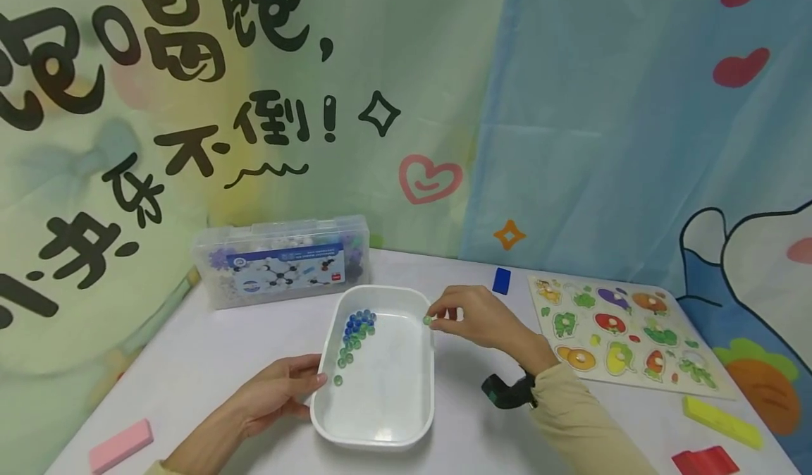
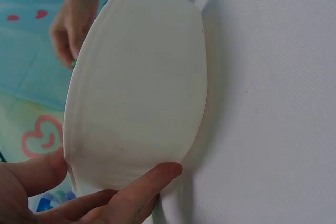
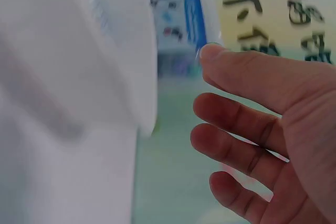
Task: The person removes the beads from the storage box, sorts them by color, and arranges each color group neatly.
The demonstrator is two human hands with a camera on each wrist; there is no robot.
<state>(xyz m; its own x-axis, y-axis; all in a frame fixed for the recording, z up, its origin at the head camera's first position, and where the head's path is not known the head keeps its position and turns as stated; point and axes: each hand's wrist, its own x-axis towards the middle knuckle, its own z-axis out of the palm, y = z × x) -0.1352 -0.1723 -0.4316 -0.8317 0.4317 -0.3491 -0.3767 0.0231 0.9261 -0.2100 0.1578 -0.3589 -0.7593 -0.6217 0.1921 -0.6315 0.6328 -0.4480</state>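
Observation:
A white rectangular tray (image 1: 380,418) holds a cluster of blue and green glass marbles (image 1: 357,334) along its left side. My left hand (image 1: 279,394) grips the tray's left edge, thumb at the rim and fingers against the outer wall, as the left wrist view shows on the tray (image 2: 142,77). Over the tray's right rim, my right hand (image 1: 478,316) pinches a green marble (image 1: 428,320) between thumb and fingertips. In the right wrist view the other fingers of the right hand (image 3: 257,129) are loosely bent, and the marble is hard to make out.
Behind the tray stands a clear plastic box (image 1: 285,263) with a blue label. A fruit-and-vegetable puzzle board (image 1: 624,334) lies at right. Blue (image 1: 501,280), pink (image 1: 120,447), yellow (image 1: 723,422) and red blocks (image 1: 705,461) lie around. A printed curtain (image 1: 406,108) hangs behind.

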